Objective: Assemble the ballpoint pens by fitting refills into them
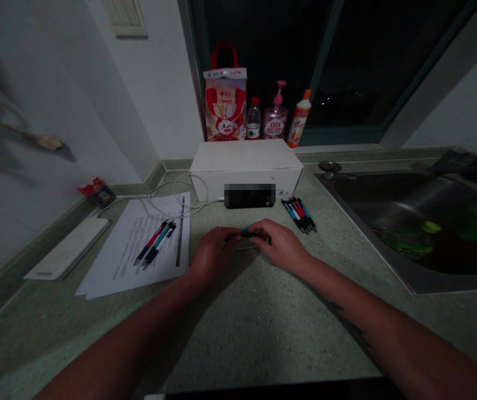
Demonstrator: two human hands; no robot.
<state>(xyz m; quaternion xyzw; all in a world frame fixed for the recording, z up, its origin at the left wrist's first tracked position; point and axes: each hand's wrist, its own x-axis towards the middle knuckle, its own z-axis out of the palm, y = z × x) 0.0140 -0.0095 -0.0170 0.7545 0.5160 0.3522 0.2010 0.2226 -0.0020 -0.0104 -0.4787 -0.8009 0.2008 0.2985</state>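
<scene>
Over the middle of the counter, my left hand (213, 250) and my right hand (282, 243) meet with fingers closed on a blue and black pen (244, 231). The fingers hide most of it. Just beneath the fingertips a thin, pale strip (247, 248) shows; I cannot make out what it is. To the left, a red pen (152, 241) and a blue pen (162, 242) lie side by side on printed sheets of paper (125, 222). Beyond my right hand, several red, blue and black pens (299, 214) lie in a row on the counter.
A black phone (249, 199) with a white cable (205, 206) leans on a white box (247, 155). At left lie a white power bank (69, 247) and a small red and black packet (97, 191). A sink (367, 233) is at right. Bottles (275, 119) and a bag (225, 105) stand behind.
</scene>
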